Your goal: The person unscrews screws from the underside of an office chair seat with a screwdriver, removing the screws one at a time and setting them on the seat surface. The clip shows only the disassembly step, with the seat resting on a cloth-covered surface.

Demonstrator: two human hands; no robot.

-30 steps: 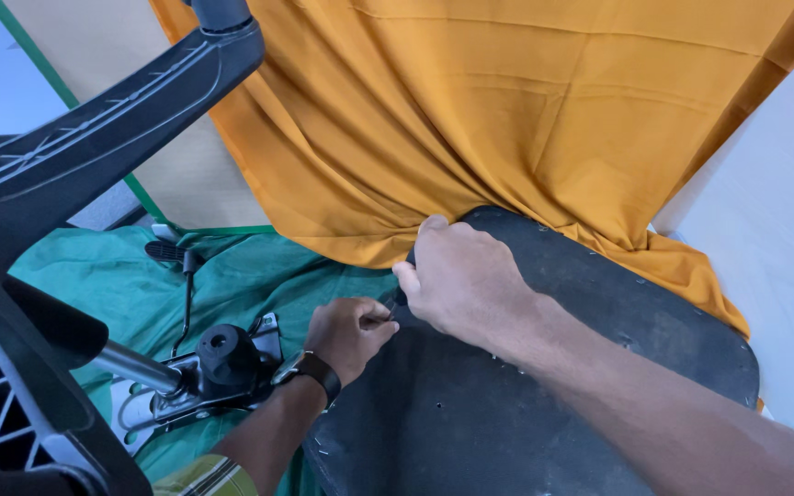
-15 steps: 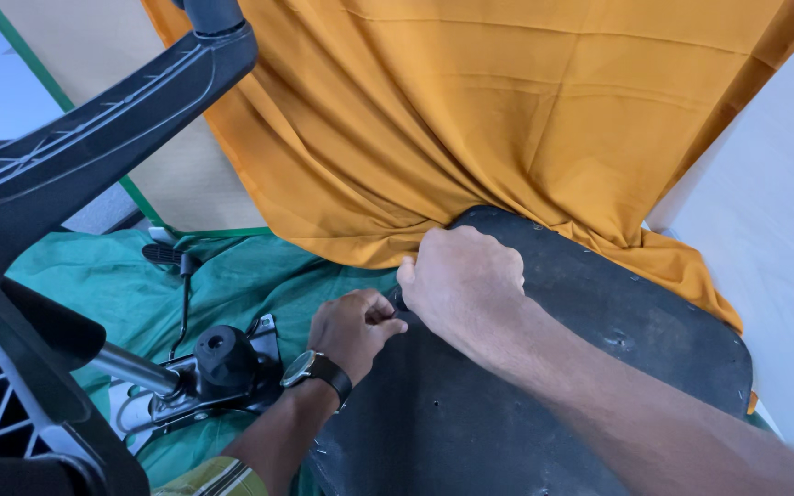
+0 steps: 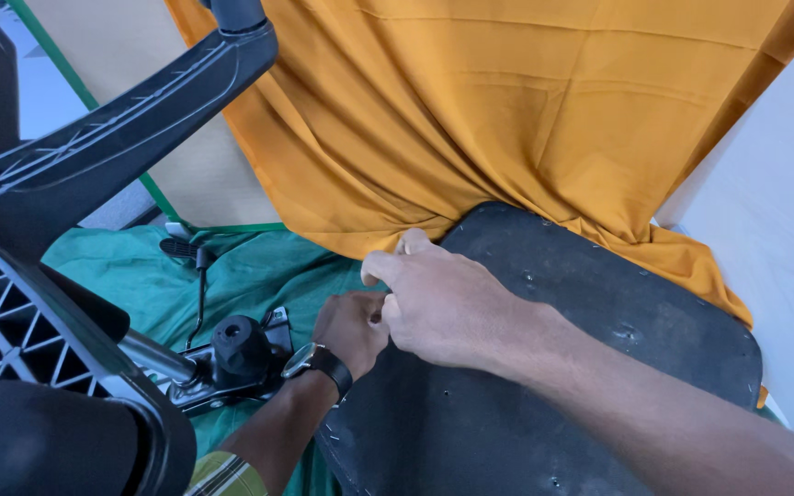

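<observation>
- Both hands have shifted a little toward the lower left of the frame since the earlier pictures, drawing closer together at the near edge of the black seat panel (image 3: pixel 590 331), while the orange cloth (image 3: pixel 507 119) hangs much as it did.
- Right hand (image 3: pixel 443 308), at the centre of the frame, lies knuckles up on the panel; its fingers (image 3: pixel 388 266) are curled and pressed together at the panel's left edge, just below the hem of the orange cloth. Whether they pinch the hem itself cannot be told.
- Left hand (image 3: pixel 351 329), wearing a dark wristwatch (image 3: pixel 316 360), sits just left of and touching the right hand; its fingers are closed in a loose fist against the panel's edge, and what they grip is hidden.
- Orange cloth drapes from the top of the frame over the far rim of the panel, its lower hem touching the right fingertips.
- Green cloth (image 3: pixel 140 271) lies under everything at the lower left.
- Black chair base (image 3: pixel 94 165) fills the left side, with a round black knob (image 3: pixel 236 344) on a metal mechanism just left of the left wrist.
</observation>
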